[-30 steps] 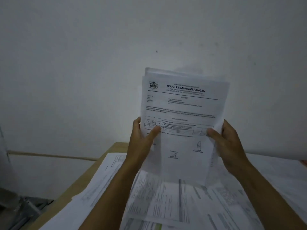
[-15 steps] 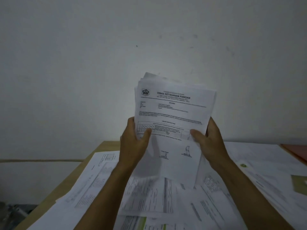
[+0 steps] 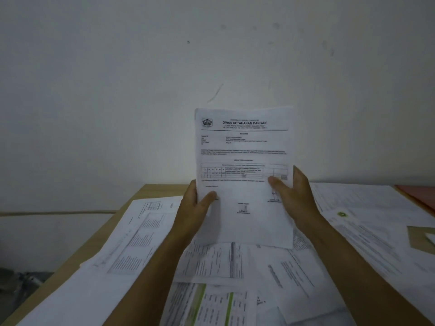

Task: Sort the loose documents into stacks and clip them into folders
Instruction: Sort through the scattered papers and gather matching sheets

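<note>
The wall [image 3: 164, 78] is filling the upper part of the view, and the counter [image 3: 150, 191] is running beneath it, its left edge slanting down toward me and its far edge meeting the wall. Loose documents [image 3: 131, 243] are lying scattered and overlapping across most of the counter; some are hanging at the left edge. A red folder [image 3: 419, 196] is lying at the far right, well apart from my hands, with a tan envelope [image 3: 421, 236] nearer on the same side.

I am holding a sheaf of pages [image 3: 243, 161] upright above the scattered sheets, its long axis vertical, its printed letterhead facing me, its lower edge hanging just above the papers below. My left hand [image 3: 195, 208] is pinching the lower left margin, thumb on the front. My right hand [image 3: 294, 196] is gripping the right edge a little higher, thumb pressed across the table of figures.

The sheaf is lying between my hands, so either could carry it; I judge the right hand nearer the folder. The free room is above the counter; little bare surface is showing for setting a stack down, except the strip at the far left corner.
</note>
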